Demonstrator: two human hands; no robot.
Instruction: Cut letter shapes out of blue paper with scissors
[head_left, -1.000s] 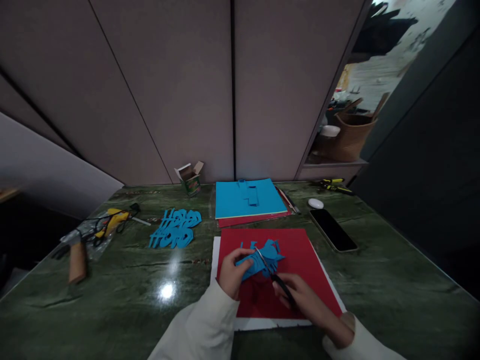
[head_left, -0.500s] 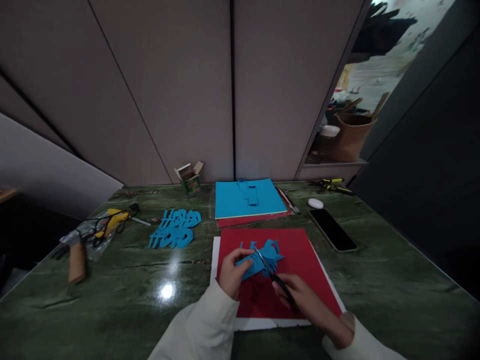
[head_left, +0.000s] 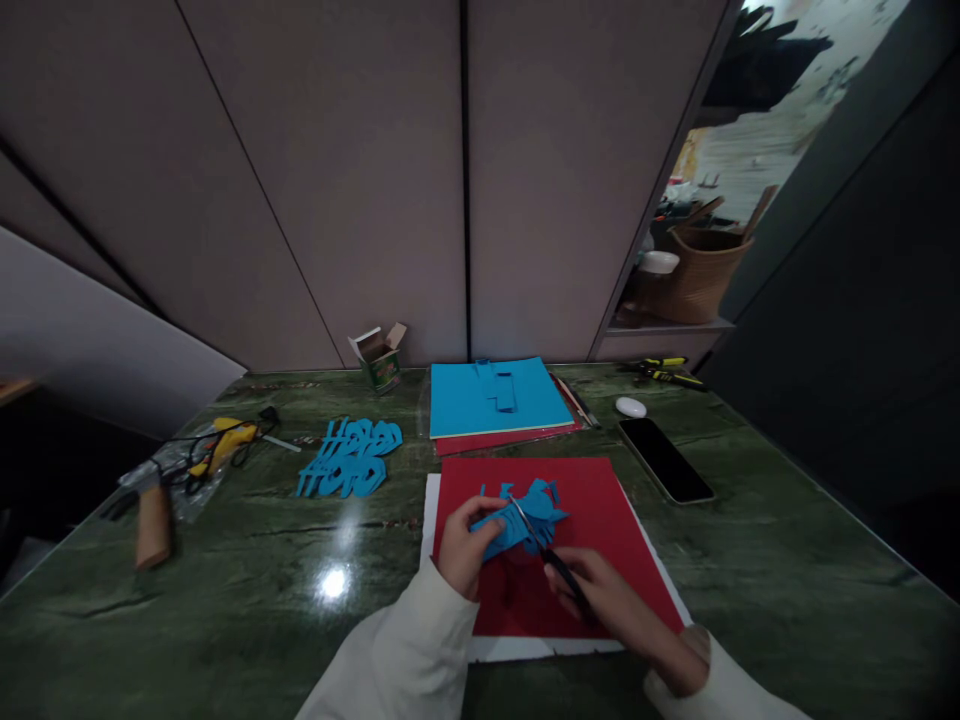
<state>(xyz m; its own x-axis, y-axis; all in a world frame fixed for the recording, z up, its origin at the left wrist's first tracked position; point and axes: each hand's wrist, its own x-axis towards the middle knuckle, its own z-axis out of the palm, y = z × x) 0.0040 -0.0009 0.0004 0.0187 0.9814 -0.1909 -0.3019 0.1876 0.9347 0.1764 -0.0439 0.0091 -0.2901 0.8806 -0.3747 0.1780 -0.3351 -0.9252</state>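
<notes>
My left hand (head_left: 463,548) pinches a folded blue paper cut-out (head_left: 525,522) and holds it just above a red sheet (head_left: 615,540). My right hand (head_left: 611,600) grips a pair of scissors (head_left: 546,550) by the dark handles. The blades point up and left into the blue paper. Both hands hover over the red sheet, which lies on a white sheet (head_left: 430,510) near the table's front edge.
On the green marble table (head_left: 750,590) lie a finished blue cut-out (head_left: 349,458), a stack of blue and red sheets (head_left: 499,397), a black phone (head_left: 666,458), a white oval object (head_left: 631,407), a small open box (head_left: 381,358), a yellow tool with cables (head_left: 217,445) and a wooden handle (head_left: 154,525).
</notes>
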